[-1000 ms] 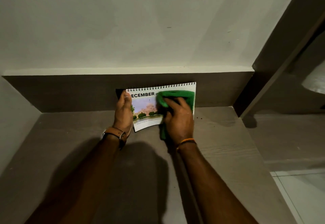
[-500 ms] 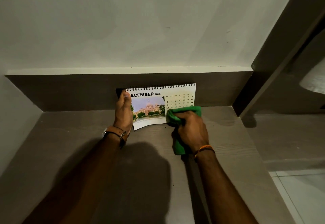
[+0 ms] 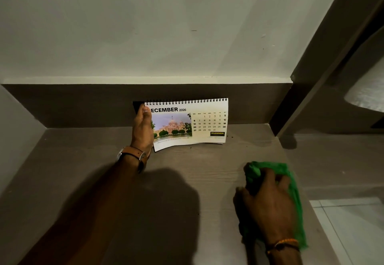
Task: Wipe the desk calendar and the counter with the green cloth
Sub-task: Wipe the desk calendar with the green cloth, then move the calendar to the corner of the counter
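A spiral-bound desk calendar (image 3: 207, 123) showing December 2026 stands upright at the back of the grey-brown counter (image 3: 187, 171), against the low dark backsplash. My left hand (image 3: 142, 131) grips its left edge, thumb on the front page. My right hand (image 3: 268, 204) lies flat on the green cloth (image 3: 291, 181), pressing it onto the counter near the right front, well apart from the calendar. Part of the cloth is hidden under my palm.
Small dark crumbs (image 3: 231, 137) lie on the counter near the calendar's right foot. A white wall (image 3: 166, 36) rises behind. A dark vertical panel (image 3: 311, 67) bounds the right side, and the counter's right edge drops to a pale tiled floor (image 3: 353, 223).
My right hand has drawn the green cloth down off the calendar's date grid and onto the counter, toward the right front. My left hand still holds the calendar in place.
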Tool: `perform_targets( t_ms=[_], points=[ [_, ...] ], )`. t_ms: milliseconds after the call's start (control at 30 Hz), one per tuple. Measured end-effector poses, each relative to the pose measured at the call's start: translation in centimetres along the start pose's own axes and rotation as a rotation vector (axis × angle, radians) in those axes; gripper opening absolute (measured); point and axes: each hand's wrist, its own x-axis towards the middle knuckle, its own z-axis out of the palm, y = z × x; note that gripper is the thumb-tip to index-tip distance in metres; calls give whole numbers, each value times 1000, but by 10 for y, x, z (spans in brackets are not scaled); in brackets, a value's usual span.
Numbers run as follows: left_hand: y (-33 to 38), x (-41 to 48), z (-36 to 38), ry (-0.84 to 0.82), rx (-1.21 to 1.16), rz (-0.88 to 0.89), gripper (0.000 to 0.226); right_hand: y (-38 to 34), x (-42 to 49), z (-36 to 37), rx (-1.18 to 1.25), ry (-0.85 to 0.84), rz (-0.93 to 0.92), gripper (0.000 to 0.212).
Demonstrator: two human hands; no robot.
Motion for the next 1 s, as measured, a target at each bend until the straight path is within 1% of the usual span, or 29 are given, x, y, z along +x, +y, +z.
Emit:
perform_targets(
  t_ms=[33,100,167,233,267,300,367,433,500,600,667,733,767,800,867,967,1000],
  points=[
    [0,0,0,2,-1,-4,56,-2,-2,1,22,34,16,70],
    [-1,-2,-2,-4,7,-15,56,-4,-2,5,49,87,46,74],
    [-3,-3,-4,-16,15,-15,55,-8,3,11,36,137,33,74],
    [-5,-5,-5,-23,23,-14,54,-20,14,18,127,218,-55,67],
    [-6,-6,-5,-21,26,-15,54,-30,23,21,252,228,-105,64],
    [-6,-8,-6,-16,24,-19,53,-42,32,24,419,199,-147,62],
    [-7,-10,-7,-2,17,-13,52,-65,53,29,753,88,-219,67],
    [-9,-12,-9,-9,11,2,53,-84,69,32,896,-14,-281,70],
    [-10,-13,-11,-20,0,9,54,-93,79,36,950,-40,-322,60],
    [-13,-16,-12,48,112,35,51,-92,86,39,968,53,-290,45],
    [-18,-20,-14,64,186,121,49,-90,85,40,972,98,-269,37],
    [-23,-24,-16,85,212,187,49,-89,82,40,1008,138,-238,30],
    [-24,-27,-18,89,186,190,52,-89,80,39,1028,152,-207,28],
    [-25,-31,-19,89,144,175,56,-89,79,38,1041,155,-173,27],
    [-27,-39,-23,87,47,124,59,-89,79,36,1044,145,-128,36],
    [-28,-47,-28,99,14,93,41,-92,78,30,1016,140,-85,57],
    [-28,-49,-29,108,26,95,44,-94,78,29,1008,135,-69,62]
  ],
)
